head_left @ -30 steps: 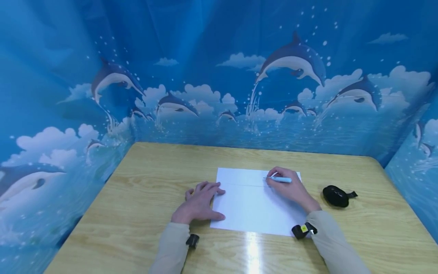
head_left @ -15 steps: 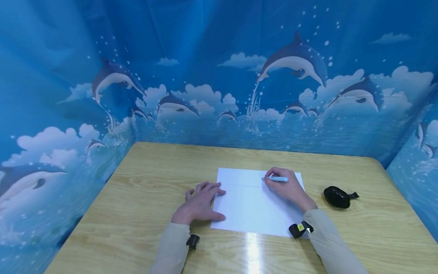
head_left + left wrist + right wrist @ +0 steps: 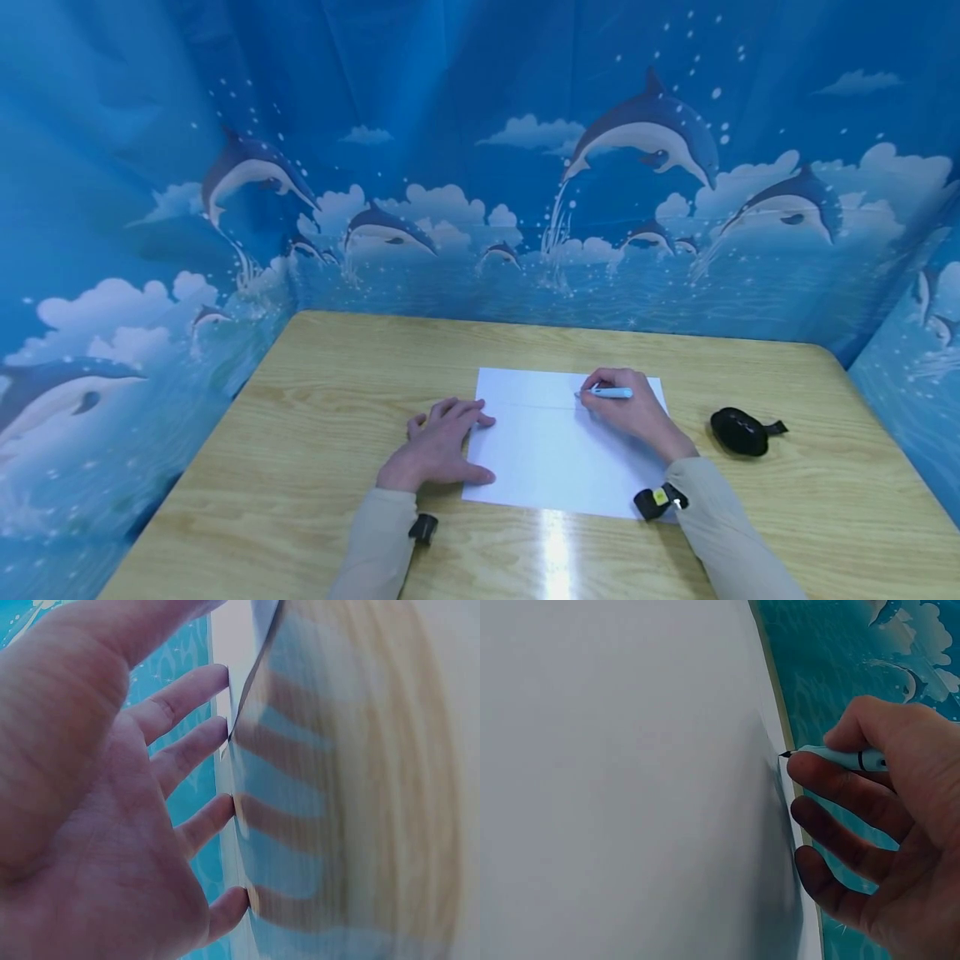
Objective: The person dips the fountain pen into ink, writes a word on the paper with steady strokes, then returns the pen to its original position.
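Note:
A white sheet of paper (image 3: 540,458) lies on the wooden table, with a faint line across its upper part. My right hand (image 3: 630,412) pinches a light blue pen (image 3: 611,392) between thumb and fingers over the sheet's upper right. In the right wrist view the dark tip of the pen (image 3: 840,757) is at the paper's surface; whether it leaves a mark I cannot tell. My left hand (image 3: 438,446) rests with spread fingers at the sheet's left edge. Seen from the left wrist, those fingers (image 3: 187,754) are fairly straight, their tips on the paper and table.
To the right of the sheet lies a glossy black object (image 3: 738,432) with a short strap-like tail; its kind is unclear. A blue curtain with printed dolphins (image 3: 465,167) stands behind the wooden table (image 3: 337,367) and along its sides.
Over the second, my right hand and the pen have shifted slightly left along the upper part of the paper, mostly in the first half. My left hand stays in place.

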A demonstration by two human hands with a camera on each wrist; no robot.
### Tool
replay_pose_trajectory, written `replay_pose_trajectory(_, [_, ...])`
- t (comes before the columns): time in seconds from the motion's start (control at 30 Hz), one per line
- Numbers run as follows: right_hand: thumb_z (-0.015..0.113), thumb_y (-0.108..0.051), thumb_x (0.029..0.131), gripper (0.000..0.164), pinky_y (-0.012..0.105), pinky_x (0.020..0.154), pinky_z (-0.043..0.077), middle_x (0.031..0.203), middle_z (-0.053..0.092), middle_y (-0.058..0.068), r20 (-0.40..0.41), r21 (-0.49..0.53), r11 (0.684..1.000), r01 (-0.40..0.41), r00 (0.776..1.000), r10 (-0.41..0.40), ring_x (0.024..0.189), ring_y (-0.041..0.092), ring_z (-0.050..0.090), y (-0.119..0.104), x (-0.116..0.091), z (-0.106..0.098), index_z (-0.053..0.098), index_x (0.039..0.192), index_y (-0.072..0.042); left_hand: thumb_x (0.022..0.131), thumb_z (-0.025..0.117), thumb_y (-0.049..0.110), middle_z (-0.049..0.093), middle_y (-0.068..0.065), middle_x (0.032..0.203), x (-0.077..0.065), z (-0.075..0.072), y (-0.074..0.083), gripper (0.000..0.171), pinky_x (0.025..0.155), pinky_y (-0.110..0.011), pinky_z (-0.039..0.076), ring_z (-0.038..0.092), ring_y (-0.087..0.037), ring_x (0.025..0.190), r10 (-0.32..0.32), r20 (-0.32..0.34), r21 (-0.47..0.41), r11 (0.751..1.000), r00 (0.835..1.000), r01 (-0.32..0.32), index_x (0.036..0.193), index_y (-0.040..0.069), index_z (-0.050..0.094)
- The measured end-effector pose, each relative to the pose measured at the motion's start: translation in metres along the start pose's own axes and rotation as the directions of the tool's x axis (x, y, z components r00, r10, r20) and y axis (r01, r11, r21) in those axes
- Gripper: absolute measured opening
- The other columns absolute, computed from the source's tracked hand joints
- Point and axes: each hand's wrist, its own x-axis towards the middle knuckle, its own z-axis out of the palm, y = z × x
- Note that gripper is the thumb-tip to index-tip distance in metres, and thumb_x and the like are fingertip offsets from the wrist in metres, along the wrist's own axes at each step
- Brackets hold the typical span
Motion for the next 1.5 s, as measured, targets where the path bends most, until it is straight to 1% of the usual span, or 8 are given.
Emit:
replay_pose_trajectory(0.17, [0.072, -0.018, 0.092, 0.006, 0.046, 0.09, 0.057, 0.102, 0.078, 0.003, 0.0, -0.001, 1.0, 0.015, 1.0, -0.015, 0.104, 0.026, 0.072, 0.0, -0.001, 0.0, 0.077, 0.093, -0.016, 0.078, 0.085, 0.049, 0.037, 0.003, 0.166, 0.0, 0.0, 0.0, 0.073, 0.114, -0.074, 0.02, 0.022, -0.037, 0.155, 0.001, 0.003, 0.0, 1.0, 1.0, -0.001, 0.143, 0.029, 0.057])
replay_pose_trajectory(0.23, [0.073, -0.018, 0.091, 0.006, 0.048, 0.091, 0.057, 0.102, 0.078, 0.003, 0.002, 0.002, 1.0, 0.019, 1.0, -0.019, 0.105, 0.027, 0.072, 0.0, -0.002, 0.0, 0.078, 0.094, -0.015, 0.078, 0.085, 0.049, 0.036, 0.004, 0.166, 0.0, 0.0, 0.0, 0.073, 0.114, -0.074, 0.02, 0.022, -0.036, 0.155, 0.0, 0.004, 0.0, 1.0, 1.0, 0.0, 0.143, 0.029, 0.057])
replay_pose_trajectory(0.47, [0.072, -0.019, 0.092, 0.008, 0.048, 0.092, 0.057, 0.104, 0.078, 0.003, 0.024, 0.007, 1.0, 0.008, 1.0, -0.008, 0.106, 0.027, 0.072, 0.001, -0.004, 0.001, 0.078, 0.096, -0.015, 0.078, 0.085, 0.048, 0.036, 0.003, 0.166, -0.003, -0.001, 0.002, 0.074, 0.114, -0.074, 0.019, 0.022, -0.037, 0.155, 0.0, 0.006, -0.011, 1.0, 1.0, 0.0, 0.143, 0.028, 0.057])
replay_pose_trajectory(0.73, [0.072, -0.018, 0.091, 0.007, 0.049, 0.092, 0.057, 0.102, 0.078, 0.003, 0.025, 0.012, 1.0, 0.005, 1.0, -0.006, 0.106, 0.028, 0.072, 0.001, -0.007, 0.001, 0.077, 0.095, -0.015, 0.078, 0.085, 0.049, 0.036, 0.003, 0.166, -0.003, 0.0, 0.001, 0.074, 0.114, -0.074, 0.019, 0.022, -0.037, 0.156, 0.004, 0.003, -0.009, 1.0, 1.0, -0.004, 0.143, 0.028, 0.057])
replay_pose_trajectory(1.07, [0.073, -0.019, 0.09, 0.007, 0.041, 0.087, 0.057, 0.098, 0.078, 0.001, 0.034, -0.01, 1.0, 0.001, 0.999, 0.0, 0.101, 0.024, 0.073, 0.0, -0.009, 0.001, 0.078, 0.093, -0.016, 0.079, 0.084, 0.049, 0.035, 0.004, 0.167, -0.002, 0.0, 0.0, 0.073, 0.114, -0.074, 0.019, 0.021, -0.036, 0.156, 0.003, 0.01, -0.007, 1.0, 1.0, -0.002, 0.144, 0.029, 0.056])
replay_pose_trajectory(1.3, [0.072, -0.018, 0.09, 0.006, 0.042, 0.089, 0.056, 0.097, 0.078, -0.001, 0.04, -0.001, 1.0, 0.002, 0.999, -0.002, 0.101, 0.023, 0.073, 0.0, -0.011, 0.002, 0.078, 0.092, -0.016, 0.079, 0.084, 0.049, 0.035, 0.004, 0.167, -0.001, 0.0, 0.0, 0.073, 0.114, -0.074, 0.019, 0.021, -0.037, 0.156, 0.0, 0.006, -0.012, 1.0, 1.0, 0.0, 0.144, 0.03, 0.057])
replay_pose_trajectory(1.5, [0.072, -0.016, 0.09, 0.006, 0.039, 0.087, 0.056, 0.096, 0.078, -0.001, 0.037, 0.004, 1.0, 0.01, 0.999, -0.01, 0.099, 0.022, 0.072, 0.0, -0.012, 0.002, 0.078, 0.093, -0.015, 0.078, 0.084, 0.05, 0.035, 0.004, 0.167, 0.0, 0.0, 0.0, 0.074, 0.114, -0.074, 0.02, 0.021, -0.037, 0.156, -0.001, 0.007, -0.011, 1.0, 1.0, 0.001, 0.144, 0.03, 0.057])
